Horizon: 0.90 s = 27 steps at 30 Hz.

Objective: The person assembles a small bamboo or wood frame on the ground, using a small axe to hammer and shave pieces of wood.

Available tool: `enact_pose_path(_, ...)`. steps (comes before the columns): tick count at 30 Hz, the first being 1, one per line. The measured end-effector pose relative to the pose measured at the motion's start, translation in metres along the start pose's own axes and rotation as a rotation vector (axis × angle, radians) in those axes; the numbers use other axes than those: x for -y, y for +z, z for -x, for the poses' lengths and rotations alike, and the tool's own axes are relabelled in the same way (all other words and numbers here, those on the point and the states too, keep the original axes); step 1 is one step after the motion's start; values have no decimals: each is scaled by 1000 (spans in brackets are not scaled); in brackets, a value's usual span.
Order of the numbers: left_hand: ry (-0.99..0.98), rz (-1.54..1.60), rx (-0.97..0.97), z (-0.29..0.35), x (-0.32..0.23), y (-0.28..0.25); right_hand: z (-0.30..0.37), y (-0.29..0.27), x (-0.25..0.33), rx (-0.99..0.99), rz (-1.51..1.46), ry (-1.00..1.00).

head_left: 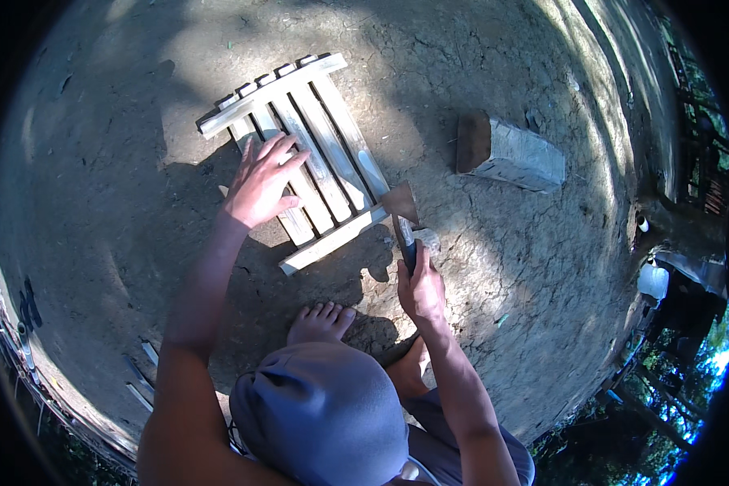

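A small slatted wooden frame (320, 146) lies on the ground in front of me, its pale slats joined by a crosspiece at each end. My left hand (263, 182) rests on the slats at its left side, fingers spread. In my right hand (421, 287) is a scraper (402, 212) with a rusty, flared blade and a dark handle, the fingers wrapped round it. The blade is at the near right corner of the frame; whether it touches the wood I cannot tell.
A block-shaped piece (522, 154) with a brown end lies to the right of the frame. Below the frame are my bare feet (320, 326). Thin strips (140, 377) lie at the lower left, and a white container (653, 281) stands at the far right. The ground is cracked dirt.
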<state>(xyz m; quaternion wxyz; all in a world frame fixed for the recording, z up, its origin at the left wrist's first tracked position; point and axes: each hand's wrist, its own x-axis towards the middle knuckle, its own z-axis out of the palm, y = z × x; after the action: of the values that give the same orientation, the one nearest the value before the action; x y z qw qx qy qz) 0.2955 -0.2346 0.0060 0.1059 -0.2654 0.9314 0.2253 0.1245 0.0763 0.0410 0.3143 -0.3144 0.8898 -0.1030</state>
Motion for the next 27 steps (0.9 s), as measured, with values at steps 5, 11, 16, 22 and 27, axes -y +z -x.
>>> enact_pose_path(5, 418, -328, 228, -77, 2, -25, 17, 14, 1, -6, -37, 77)
enact_pose_path(11, 572, -269, 231, -148, -14, -20, 16, 23, -2, -39, -49, 35)
enact_pose_path(16, 490, -236, 118, -140, 13, -35, 9, 2, 22, -9, -124, 73)
enact_pose_path(22, -22, -200, 374, -67, 82, -59, -12, -2, 60, -9, -154, -78)
enact_pose_path(27, -23, -243, -361, -11, 111, -2, -33, 4, 91, 78, -73, -148)
